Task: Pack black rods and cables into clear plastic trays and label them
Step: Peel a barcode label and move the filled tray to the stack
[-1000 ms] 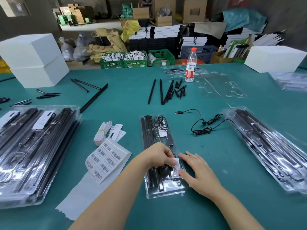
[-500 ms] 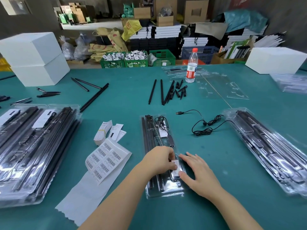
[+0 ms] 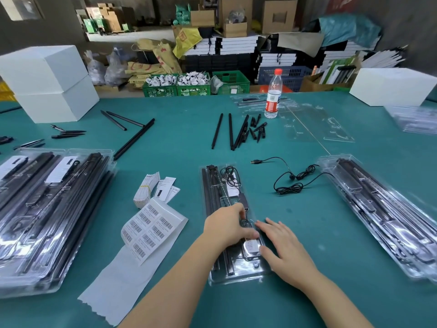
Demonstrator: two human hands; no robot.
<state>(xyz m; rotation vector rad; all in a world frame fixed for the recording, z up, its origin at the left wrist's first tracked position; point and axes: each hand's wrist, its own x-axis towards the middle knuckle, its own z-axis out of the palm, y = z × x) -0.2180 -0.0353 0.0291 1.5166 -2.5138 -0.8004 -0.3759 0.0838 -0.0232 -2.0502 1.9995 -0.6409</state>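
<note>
Two hands on the middle clear tray [image 3: 233,276] from where I'm watching — left hand [image 3: 228,227] lies across the tray's near half with fingers bent down onto the lid, thumb tip by the white label [image 3: 251,245]; I can't tell if it pinches anything. Right hand [image 3: 282,248] is flat, fingers straight and spread, resting along the tray's right edge just beside the label, touching the plastic. Hands sit close together, nearly touching. Tray lies on the green worktop [image 3: 307,301], long axis running away from me, black rods [image 3: 209,192] packed down its left side and a coiled cable [image 3: 230,176] at the far end. Loose black cable [image 3: 292,183] lies on the worktop right of the tray, apart from it. Barcode label sheet [image 3: 151,229] left of the tray, loose rods [image 3: 230,132] farther back, water bottle [image 3: 273,95] behind them. Stack of filled trays [image 3: 45,209] on the left — more trays [image 3: 387,214] on the right.
</note>
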